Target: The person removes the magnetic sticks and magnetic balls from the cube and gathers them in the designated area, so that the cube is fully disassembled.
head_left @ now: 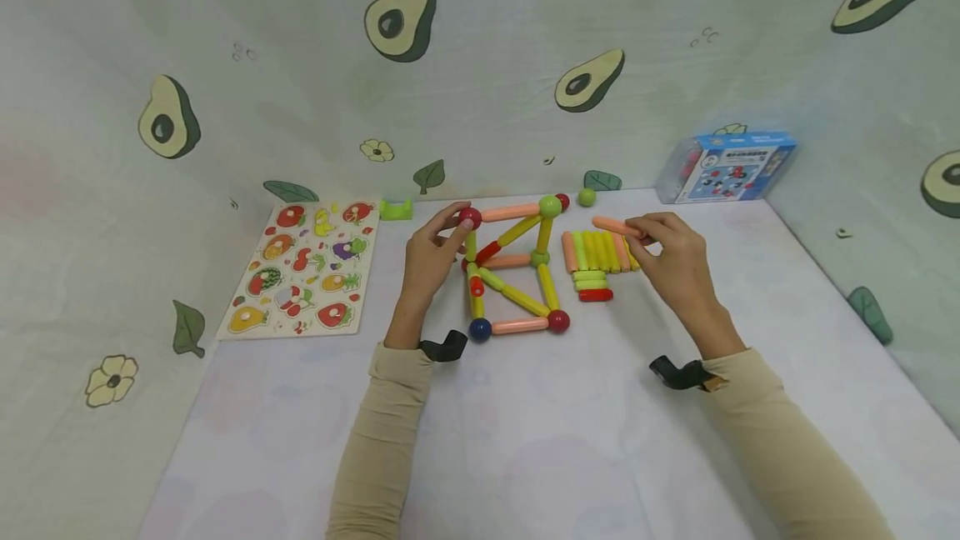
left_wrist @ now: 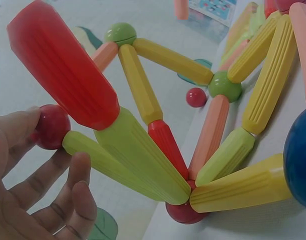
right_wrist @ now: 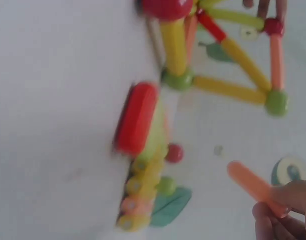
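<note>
Ball-and-stick frame is just right of the left hand, which pinches its red ball, one of six joined. Partly built, I'd say. Right hand pinches one unattached pink stick; loose sticks beside it (some hidden, can't count), two loose balls beyond, then one box.

Eight balls, two hands, one fruit board and one box show.

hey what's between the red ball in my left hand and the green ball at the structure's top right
A salmon-pink stick spans from the red ball to the green ball; the head and right wrist views both show it.
</note>
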`<state>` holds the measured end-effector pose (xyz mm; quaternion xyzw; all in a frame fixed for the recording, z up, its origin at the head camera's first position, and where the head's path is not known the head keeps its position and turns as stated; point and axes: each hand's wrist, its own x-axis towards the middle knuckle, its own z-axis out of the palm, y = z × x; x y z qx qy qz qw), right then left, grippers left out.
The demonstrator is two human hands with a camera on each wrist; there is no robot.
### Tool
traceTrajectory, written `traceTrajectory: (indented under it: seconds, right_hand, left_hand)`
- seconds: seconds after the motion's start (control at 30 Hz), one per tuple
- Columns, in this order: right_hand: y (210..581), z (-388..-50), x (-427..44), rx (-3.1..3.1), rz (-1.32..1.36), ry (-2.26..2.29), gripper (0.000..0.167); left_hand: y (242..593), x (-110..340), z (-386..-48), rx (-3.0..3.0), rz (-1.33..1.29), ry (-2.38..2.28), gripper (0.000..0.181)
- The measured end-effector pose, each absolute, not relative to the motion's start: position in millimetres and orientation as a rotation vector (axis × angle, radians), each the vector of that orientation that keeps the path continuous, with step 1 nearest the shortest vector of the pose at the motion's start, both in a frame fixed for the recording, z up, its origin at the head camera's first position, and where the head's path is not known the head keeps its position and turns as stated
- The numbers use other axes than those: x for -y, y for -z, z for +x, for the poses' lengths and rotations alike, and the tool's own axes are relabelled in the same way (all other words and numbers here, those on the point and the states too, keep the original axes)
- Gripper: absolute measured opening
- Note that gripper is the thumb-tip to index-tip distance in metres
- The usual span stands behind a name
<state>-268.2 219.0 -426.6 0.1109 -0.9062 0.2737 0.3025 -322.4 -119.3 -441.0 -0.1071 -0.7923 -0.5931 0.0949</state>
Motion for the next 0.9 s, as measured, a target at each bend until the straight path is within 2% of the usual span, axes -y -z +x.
traceTrajectory:
  seconds: [0.4, 0.9]
  right_hand:
    - [455.2, -283.6, -262.9, 2.51, 0.083, -0.657, 0.023]
    - [468.9, -286.9, -272.3, 2.824, 0.0, -0.696, 0.026]
  left_hand:
    - [440.0, 119.4, -322.1, 2.368, -0.314, 1.736, 0.039]
    - [439.7, 119.5, -322.0, 2.375, -0.311, 1.738, 0.039]
